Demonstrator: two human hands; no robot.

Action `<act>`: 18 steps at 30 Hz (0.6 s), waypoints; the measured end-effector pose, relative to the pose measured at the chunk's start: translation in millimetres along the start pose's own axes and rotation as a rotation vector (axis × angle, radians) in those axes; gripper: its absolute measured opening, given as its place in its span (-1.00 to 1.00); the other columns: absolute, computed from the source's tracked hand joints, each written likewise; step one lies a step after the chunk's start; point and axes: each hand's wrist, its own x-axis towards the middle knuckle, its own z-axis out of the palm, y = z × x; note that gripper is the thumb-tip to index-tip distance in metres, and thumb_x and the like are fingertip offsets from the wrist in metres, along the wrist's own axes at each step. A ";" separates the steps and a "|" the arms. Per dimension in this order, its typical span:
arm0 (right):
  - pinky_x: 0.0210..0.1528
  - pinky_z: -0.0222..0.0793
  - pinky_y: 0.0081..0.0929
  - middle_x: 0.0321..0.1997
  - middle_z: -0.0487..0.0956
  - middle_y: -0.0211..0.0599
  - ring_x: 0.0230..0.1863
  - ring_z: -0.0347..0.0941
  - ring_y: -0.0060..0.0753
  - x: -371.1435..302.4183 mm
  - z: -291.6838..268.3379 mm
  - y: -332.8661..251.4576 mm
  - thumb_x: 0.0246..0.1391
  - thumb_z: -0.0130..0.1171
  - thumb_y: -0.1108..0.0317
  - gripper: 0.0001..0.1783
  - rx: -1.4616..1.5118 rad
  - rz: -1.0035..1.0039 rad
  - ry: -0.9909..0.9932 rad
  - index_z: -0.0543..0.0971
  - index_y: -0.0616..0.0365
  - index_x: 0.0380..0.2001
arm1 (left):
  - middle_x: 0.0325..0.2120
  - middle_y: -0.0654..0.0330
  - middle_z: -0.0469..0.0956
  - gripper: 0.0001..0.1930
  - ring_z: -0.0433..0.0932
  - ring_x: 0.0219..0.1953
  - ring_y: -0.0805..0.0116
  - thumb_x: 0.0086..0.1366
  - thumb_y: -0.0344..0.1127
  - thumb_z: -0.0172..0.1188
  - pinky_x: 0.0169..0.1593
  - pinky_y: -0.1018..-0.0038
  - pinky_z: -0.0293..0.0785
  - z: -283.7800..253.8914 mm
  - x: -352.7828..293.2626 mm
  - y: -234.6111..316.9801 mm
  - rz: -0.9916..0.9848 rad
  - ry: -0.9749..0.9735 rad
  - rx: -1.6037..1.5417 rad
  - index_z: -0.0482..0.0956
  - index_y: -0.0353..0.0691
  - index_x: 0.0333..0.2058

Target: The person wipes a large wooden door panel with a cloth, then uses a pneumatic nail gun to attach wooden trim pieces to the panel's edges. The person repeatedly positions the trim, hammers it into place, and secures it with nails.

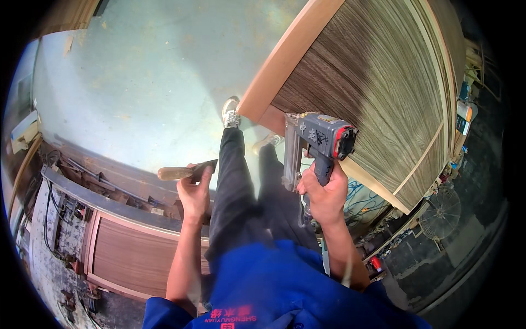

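Note:
My right hand [327, 194] is closed around the grip of a grey and black nail gun [323, 134] with a red-ringed end cap. Its long metal magazine [292, 156] points down on the left side, and a hose fitting hangs below the grip. Just beyond the gun lies the near corner of a large wooden panel [378, 71] with dark grain and a lighter frame [290, 55]. In my left hand [194, 192] is a putty knife [175, 173]; its wooden handle sticks out leftward and the dark blade points right. Both tools are held in the air.
A second framed panel [134, 249] lies on a metal clamping bench [60, 186] at the lower left. Blue cables [356, 194] and a round fan guard [440, 213] are at the right. My shoe [230, 112] stands on the pale floor [142, 82] beside the large panel's corner.

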 end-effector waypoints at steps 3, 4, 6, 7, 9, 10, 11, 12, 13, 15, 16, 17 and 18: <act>-0.37 0.54 -0.45 -0.39 0.44 -0.42 -0.52 0.50 -0.54 -6.3 5.3 -9.3 0.24 0.15 0.63 -0.68 -0.020 0.009 0.037 0.47 0.39 0.06 | -0.32 0.22 0.68 -0.77 0.58 -0.24 0.51 0.42 -0.34 0.38 -0.08 0.50 0.54 5.2 -2.9 2.3 -0.004 -0.040 0.073 0.65 -0.46 -0.16; -0.37 0.54 -0.46 -0.39 0.44 -0.42 -0.52 0.50 -0.54 -6.7 5.9 -7.4 0.24 0.15 0.63 -0.68 -0.011 -0.004 0.035 0.47 0.40 0.06 | -0.32 0.22 0.69 -0.76 0.58 -0.24 0.51 0.42 -0.34 0.38 -0.08 0.50 0.54 5.3 -3.7 2.9 -0.009 -0.048 0.072 0.65 -0.46 -0.16; -0.37 0.54 -0.46 -0.39 0.43 -0.42 -0.53 0.49 -0.55 -7.0 6.0 -1.5 0.25 0.14 0.63 -0.69 0.008 -0.030 0.030 0.46 0.41 0.06 | -0.32 0.21 0.69 -0.76 0.59 -0.24 0.51 0.42 -0.34 0.38 -0.08 0.49 0.54 5.5 -5.6 3.2 -0.019 -0.066 0.072 0.65 -0.46 -0.16; -0.37 0.54 -0.46 -0.39 0.43 -0.42 -0.52 0.49 -0.55 -8.7 5.8 -2.8 0.25 0.15 0.62 -0.68 0.020 -0.017 0.042 0.46 0.42 0.07 | -0.32 0.21 0.69 -0.76 0.59 -0.24 0.51 0.42 -0.33 0.38 -0.08 0.49 0.54 5.7 -6.4 1.7 -0.023 -0.061 0.067 0.65 -0.46 -0.16; -0.37 0.54 -0.46 -0.38 0.42 -0.42 -0.52 0.48 -0.56 -11.8 4.7 -7.7 0.26 0.15 0.60 -0.66 0.043 0.010 0.064 0.46 0.43 0.09 | -0.32 0.20 0.69 -0.75 0.59 -0.25 0.50 0.41 -0.33 0.38 -0.08 0.48 0.55 6.3 -8.4 -2.2 -0.032 -0.049 0.056 0.66 -0.46 -0.16; -0.36 0.54 -0.46 -0.38 0.42 -0.42 -0.51 0.48 -0.56 -9.9 2.5 -6.8 0.27 0.16 0.59 -0.65 0.042 -0.018 0.050 0.46 0.44 0.10 | -0.32 0.19 0.70 -0.75 0.61 -0.24 0.47 0.40 -0.32 0.39 -0.07 0.47 0.55 6.9 -9.4 -2.5 -0.053 -0.042 0.045 0.67 -0.44 -0.15; -0.36 0.54 -0.45 -0.38 0.43 -0.42 -0.51 0.48 -0.56 -6.3 -1.0 -5.0 0.28 0.17 0.58 -0.64 0.040 -0.047 0.035 0.46 0.45 0.11 | -0.33 0.17 0.72 -0.75 0.63 -0.24 0.45 0.38 -0.31 0.39 -0.05 0.45 0.54 7.7 -10.6 -2.7 -0.074 -0.035 0.032 0.68 -0.43 -0.15; -0.35 0.54 -0.45 -0.38 0.43 -0.42 -0.50 0.48 -0.56 -1.9 -2.7 -3.3 0.28 0.18 0.56 -0.63 0.039 -0.076 0.020 0.45 0.46 0.12 | -0.33 0.16 0.73 -0.75 0.64 -0.23 0.42 0.37 -0.30 0.40 -0.03 0.44 0.54 8.0 -11.8 -2.9 -0.096 -0.028 0.020 0.69 -0.41 -0.15; -0.33 0.54 -0.45 -0.38 0.44 -0.42 -0.48 0.48 -0.56 5.3 -0.6 -2.1 0.31 0.21 0.52 -0.60 0.099 -0.116 -0.005 0.46 0.48 0.15 | -0.33 0.16 0.73 -0.74 0.64 -0.24 0.43 0.37 -0.29 0.40 -0.04 0.44 0.53 8.2 -11.2 -2.8 -0.104 -0.035 0.032 0.69 -0.41 -0.16; -0.32 0.54 -0.45 -0.37 0.45 -0.42 -0.48 0.49 -0.55 19.3 1.2 -7.6 0.32 0.22 0.50 -0.60 0.019 -0.116 -0.006 0.46 0.47 0.14 | -0.34 0.16 0.72 -0.73 0.63 -0.24 0.44 0.37 -0.27 0.40 -0.04 0.44 0.53 8.3 -10.2 -2.1 -0.120 -0.049 0.056 0.69 -0.42 -0.16; -0.31 0.54 -0.45 -0.37 0.46 -0.42 -0.48 0.49 -0.55 25.8 2.8 -10.1 0.32 0.23 0.48 -0.60 -0.022 -0.114 -0.014 0.47 0.47 0.14 | -0.34 0.17 0.72 -0.72 0.62 -0.25 0.44 0.37 -0.26 0.40 -0.05 0.44 0.53 7.6 -11.4 -3.0 -0.115 -0.049 0.051 0.69 -0.42 -0.16; -0.31 0.53 -0.46 -0.37 0.46 -0.41 -0.47 0.51 -0.54 31.3 4.5 -9.8 0.32 0.22 0.48 -0.62 -0.006 -0.130 -0.027 0.47 0.45 0.13 | -0.35 0.17 0.72 -0.72 0.62 -0.25 0.45 0.37 -0.26 0.41 -0.05 0.44 0.53 7.4 -12.5 -4.5 -0.110 -0.050 0.046 0.69 -0.41 -0.16; -0.32 0.53 -0.45 -0.37 0.46 -0.41 -0.47 0.51 -0.54 35.5 5.2 -11.5 0.31 0.21 0.49 -0.64 -0.018 -0.133 -0.028 0.48 0.44 0.11 | -0.35 0.18 0.71 -0.71 0.61 -0.26 0.45 0.37 -0.25 0.41 -0.06 0.44 0.53 7.4 -12.7 -6.2 -0.104 -0.051 0.041 0.69 -0.41 -0.16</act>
